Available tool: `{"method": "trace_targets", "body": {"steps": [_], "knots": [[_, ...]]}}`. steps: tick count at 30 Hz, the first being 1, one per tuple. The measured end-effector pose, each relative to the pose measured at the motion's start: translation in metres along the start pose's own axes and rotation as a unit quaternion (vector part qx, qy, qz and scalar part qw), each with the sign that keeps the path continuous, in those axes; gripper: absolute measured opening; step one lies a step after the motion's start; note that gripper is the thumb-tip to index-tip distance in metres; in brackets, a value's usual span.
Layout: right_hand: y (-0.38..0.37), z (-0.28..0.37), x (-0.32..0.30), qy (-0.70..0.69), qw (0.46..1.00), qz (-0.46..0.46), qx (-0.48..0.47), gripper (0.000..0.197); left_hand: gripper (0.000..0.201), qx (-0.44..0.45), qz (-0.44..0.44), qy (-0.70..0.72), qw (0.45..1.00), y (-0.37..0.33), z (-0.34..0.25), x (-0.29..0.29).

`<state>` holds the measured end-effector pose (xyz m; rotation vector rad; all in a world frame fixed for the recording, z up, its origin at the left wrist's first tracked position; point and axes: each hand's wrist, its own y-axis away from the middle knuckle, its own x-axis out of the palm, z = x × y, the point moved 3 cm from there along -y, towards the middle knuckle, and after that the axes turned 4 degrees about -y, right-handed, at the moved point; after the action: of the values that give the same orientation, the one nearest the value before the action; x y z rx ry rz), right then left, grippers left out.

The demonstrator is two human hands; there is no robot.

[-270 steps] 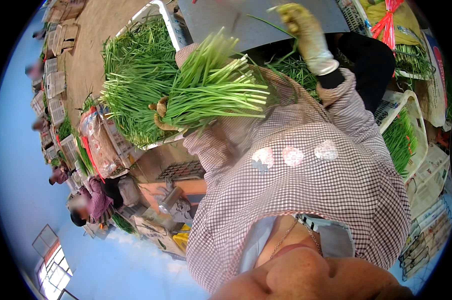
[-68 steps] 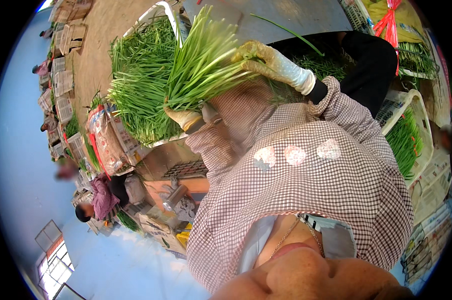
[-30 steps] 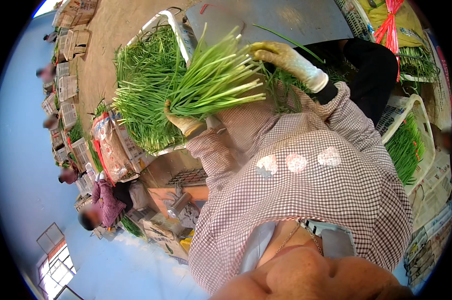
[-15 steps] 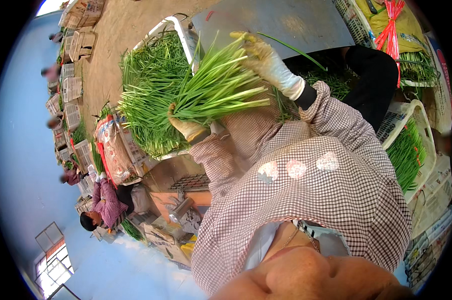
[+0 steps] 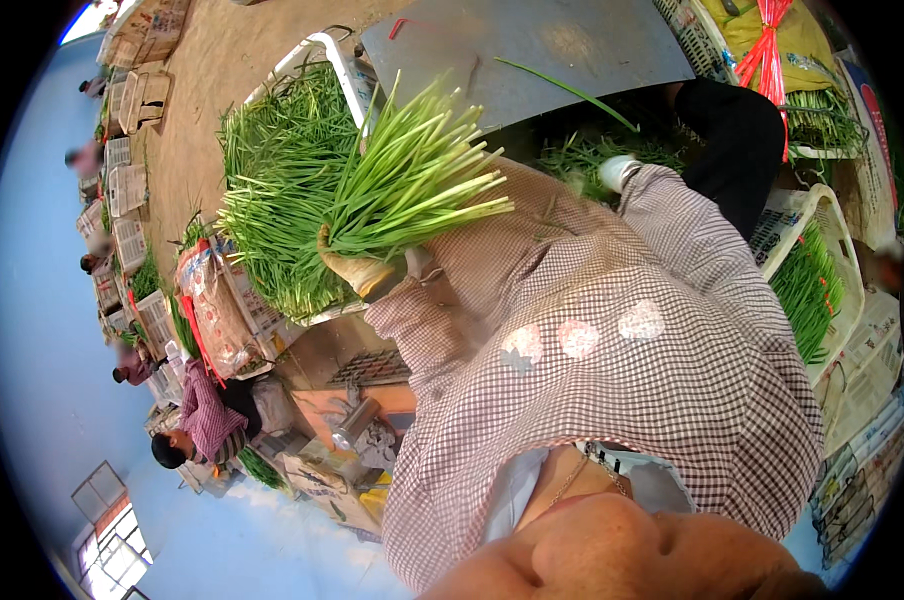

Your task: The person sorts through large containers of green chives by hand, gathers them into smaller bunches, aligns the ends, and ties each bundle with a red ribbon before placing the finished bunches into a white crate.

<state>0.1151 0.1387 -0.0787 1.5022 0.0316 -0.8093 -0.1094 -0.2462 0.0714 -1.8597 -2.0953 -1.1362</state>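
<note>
Chive stalks (image 5: pixel 412 185) spread in a bunch over the white crate's (image 5: pixel 346 80) right side; printing on a carton (image 5: pixel 322 488) is too small to read. Our gloved left hand (image 5: pixel 357 272) curls around the bunch; our right hand (image 5: pixel 612 174) hangs low by loose greens (image 5: pixel 662 154), too blurred for us to tell its grip.

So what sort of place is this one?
Probably a sorting or packing shed for long green stalks: a white crate is heaped with them, bunches with red ties lie in another crate, and other people are among more crates.
</note>
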Motion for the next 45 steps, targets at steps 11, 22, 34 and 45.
{"method": "trace_targets", "body": {"steps": [11,22,34,45], "knots": [[0.119,0.086,-0.141,-0.549,0.619,-0.417,-0.377,0.044,0.042,0.04,0.026,0.017,0.999,-0.006,-0.003,-0.003],[0.115,0.124,-0.172,-0.616,0.621,-0.233,-0.425,0.035,0.037,0.034,0.12,0.084,0.989,-0.015,-0.002,-0.006],[0.126,0.026,-0.155,-0.759,0.331,-0.211,-0.519,0.03,0.027,0.046,0.106,0.092,0.989,-0.032,0.005,-0.027],[0.15,0.116,-0.13,-0.439,0.702,-0.386,-0.408,0.071,0.023,0.043,0.126,0.167,0.977,-0.031,-0.008,-0.002]]}}
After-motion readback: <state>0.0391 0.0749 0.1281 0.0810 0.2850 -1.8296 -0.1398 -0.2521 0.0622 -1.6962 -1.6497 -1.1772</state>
